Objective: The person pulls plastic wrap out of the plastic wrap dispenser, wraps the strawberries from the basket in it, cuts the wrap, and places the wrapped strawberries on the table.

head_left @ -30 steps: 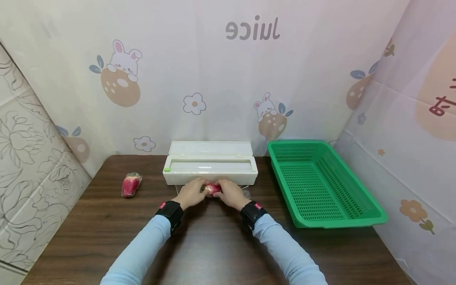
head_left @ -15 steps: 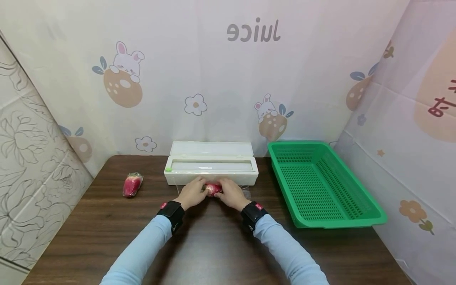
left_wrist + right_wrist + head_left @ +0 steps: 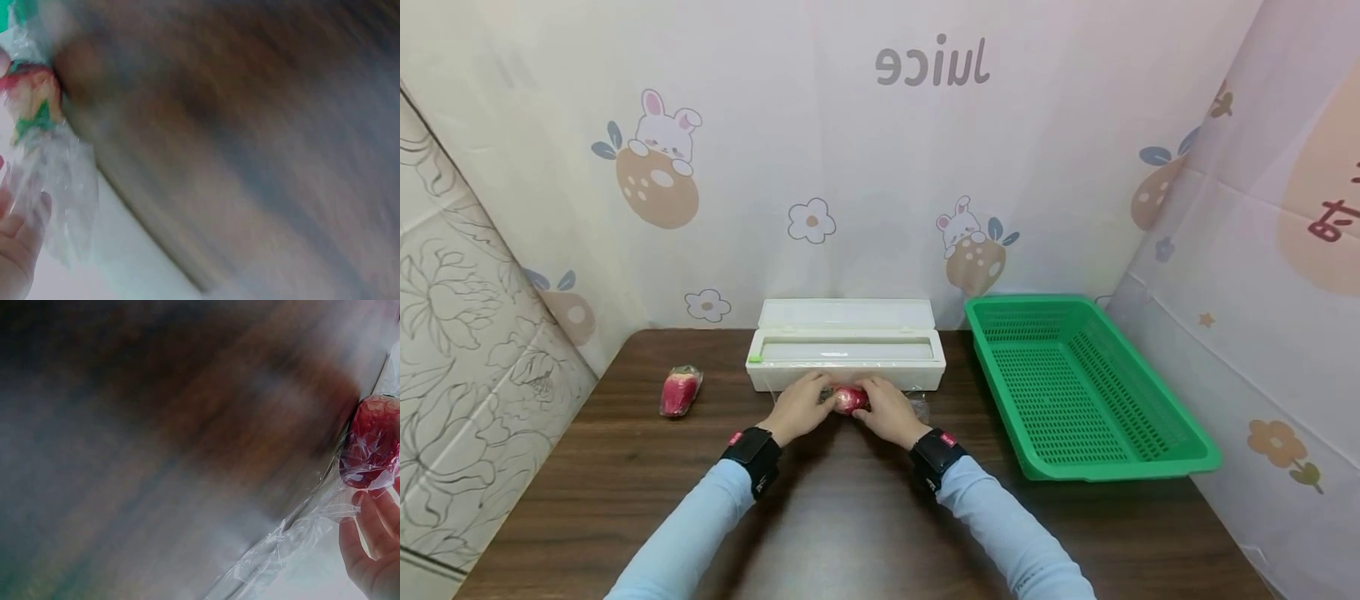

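Observation:
A red fruit (image 3: pixel 849 400) with a pale yellowish end and a green star-shaped top is wrapped in clear cling film. It lies against the front of a white cling film dispenser (image 3: pixel 846 372), whose lid stands up. My left hand (image 3: pixel 801 408) holds the wrapped fruit at its left end, where loose film (image 3: pixel 69 187) bunches near the fingers. My right hand (image 3: pixel 889 410) holds the right end, its fingertips touching the film-covered red side (image 3: pixel 372 444). The fruit's underside is hidden. Both wrist views are blurred over the table.
A second film-wrapped red fruit (image 3: pixel 681 392) lies at the left of the brown wooden table (image 3: pixel 865 517). At the right stands a green plastic basket (image 3: pixel 1037 469). A printed curtain (image 3: pixel 880 167) hangs behind the dispenser.
Both hands stay at the fruit with only slight finger shifts. A little more of the fruit shows between them, and the loose film by the right hand has changed shape.

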Demonstrator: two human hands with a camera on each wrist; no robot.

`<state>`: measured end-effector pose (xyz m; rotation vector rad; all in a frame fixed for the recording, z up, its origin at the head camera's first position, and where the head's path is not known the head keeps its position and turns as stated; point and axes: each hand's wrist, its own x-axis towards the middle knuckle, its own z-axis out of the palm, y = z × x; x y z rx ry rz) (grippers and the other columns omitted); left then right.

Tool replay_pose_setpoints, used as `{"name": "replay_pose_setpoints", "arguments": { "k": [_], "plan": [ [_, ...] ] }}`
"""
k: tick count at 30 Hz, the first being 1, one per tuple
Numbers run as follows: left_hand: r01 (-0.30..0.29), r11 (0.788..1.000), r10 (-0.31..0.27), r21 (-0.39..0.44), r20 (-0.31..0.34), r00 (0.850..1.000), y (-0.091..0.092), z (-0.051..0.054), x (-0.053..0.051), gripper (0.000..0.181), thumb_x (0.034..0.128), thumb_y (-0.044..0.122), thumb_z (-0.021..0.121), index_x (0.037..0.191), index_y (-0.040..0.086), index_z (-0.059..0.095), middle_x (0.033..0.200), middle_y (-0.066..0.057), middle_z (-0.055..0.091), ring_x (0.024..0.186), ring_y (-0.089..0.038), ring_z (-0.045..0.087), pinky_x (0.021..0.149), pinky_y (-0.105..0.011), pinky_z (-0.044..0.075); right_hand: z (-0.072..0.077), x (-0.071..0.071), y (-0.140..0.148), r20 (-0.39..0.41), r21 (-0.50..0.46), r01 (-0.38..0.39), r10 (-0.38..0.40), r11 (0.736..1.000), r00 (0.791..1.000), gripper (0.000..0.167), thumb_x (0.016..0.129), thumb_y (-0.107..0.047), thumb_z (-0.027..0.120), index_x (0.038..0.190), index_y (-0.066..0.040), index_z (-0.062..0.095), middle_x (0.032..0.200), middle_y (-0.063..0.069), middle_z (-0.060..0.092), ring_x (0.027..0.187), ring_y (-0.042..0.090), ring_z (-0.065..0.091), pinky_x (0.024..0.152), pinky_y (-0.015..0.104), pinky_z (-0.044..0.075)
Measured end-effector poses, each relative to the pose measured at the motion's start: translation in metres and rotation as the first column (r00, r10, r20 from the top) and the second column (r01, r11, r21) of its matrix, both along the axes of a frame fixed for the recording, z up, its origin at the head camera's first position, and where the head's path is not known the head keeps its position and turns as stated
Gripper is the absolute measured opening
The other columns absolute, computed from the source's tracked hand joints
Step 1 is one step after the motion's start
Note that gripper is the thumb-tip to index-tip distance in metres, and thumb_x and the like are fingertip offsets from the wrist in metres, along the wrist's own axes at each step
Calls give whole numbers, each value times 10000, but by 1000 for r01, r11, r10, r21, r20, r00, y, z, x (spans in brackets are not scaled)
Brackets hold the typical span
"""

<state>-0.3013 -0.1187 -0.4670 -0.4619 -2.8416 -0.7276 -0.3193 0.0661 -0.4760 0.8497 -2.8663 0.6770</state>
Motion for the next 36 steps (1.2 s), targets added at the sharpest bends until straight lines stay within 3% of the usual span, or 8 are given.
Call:
{"name": "replay_pose_setpoints", "arguments": {
  "k": [5,7,9,14,18,21,27,36],
  "plan": [
    [12,996,2,83,-173,985,-31,19,3,225,853,142,624,1062,64,650,1040,-85,638,962,-247,610,810,-400,487,3,2,2,-24,-11,-5,5,1000,1000,422,815,-250,686,1177,-71,564,1154,79,574,1088,230,536,907,379,435],
    [-9,993,36,116,-232,972,-48,25,1,212,840,112,634,1041,46,648,1042,-119,641,974,-285,605,836,-428,473,5,3,3,-39,-23,-3,2,1000,999,406,823,-249,678,1170,-66,571,1138,79,580,1070,228,542,895,378,439],
    [-57,989,88,133,-235,968,-67,31,-2,228,834,112,643,1049,35,640,1066,-143,630,1004,-315,584,863,-458,450,7,3,3,-52,-41,-2,0,999,999,386,829,-236,672,1158,-55,580,1118,85,586,1046,229,548,878,378,445],
    [-179,979,183,95,-40,982,-103,37,-12,345,842,175,644,1137,1,607,1140,-203,558,1053,-360,520,875,-510,418,12,5,3,-70,-76,-18,13,997,997,341,838,-222,661,1132,-59,597,1085,81,598,1024,220,552,865,371,449],
    [-186,978,173,99,128,977,-117,34,-17,419,843,227,646,1181,-13,580,1133,-214,513,1009,-360,524,812,-488,448,11,8,2,-74,-69,-39,34,997,997,323,848,-243,649,1134,-103,597,1113,37,594,1055,183,544,888,349,444],
    [-176,977,150,123,197,969,-121,30,-20,432,840,241,653,1185,-8,577,1072,-200,497,954,-333,540,746,-424,468,11,11,0,-58,-63,-48,45,997,997,322,857,-244,637,1149,-117,588,1144,22,588,1093,175,532,919,343,433],
    [-149,980,117,129,226,967,-118,27,-23,419,835,238,659,1184,15,589,969,-170,463,860,-270,474,651,-308,380,8,13,-2,-33,-44,-56,54,997,998,329,867,-244,624,1162,-105,580,1154,31,592,1108,181,526,936,348,426],
    [-133,983,105,126,208,972,-114,26,-33,281,836,212,655,1042,22,673,964,-154,459,852,-251,413,674,-309,323,6,11,-3,-90,-33,-68,65,997,994,312,862,-251,630,1123,-84,600,1092,37,616,1057,183,550,908,337,438]
  ]
}}
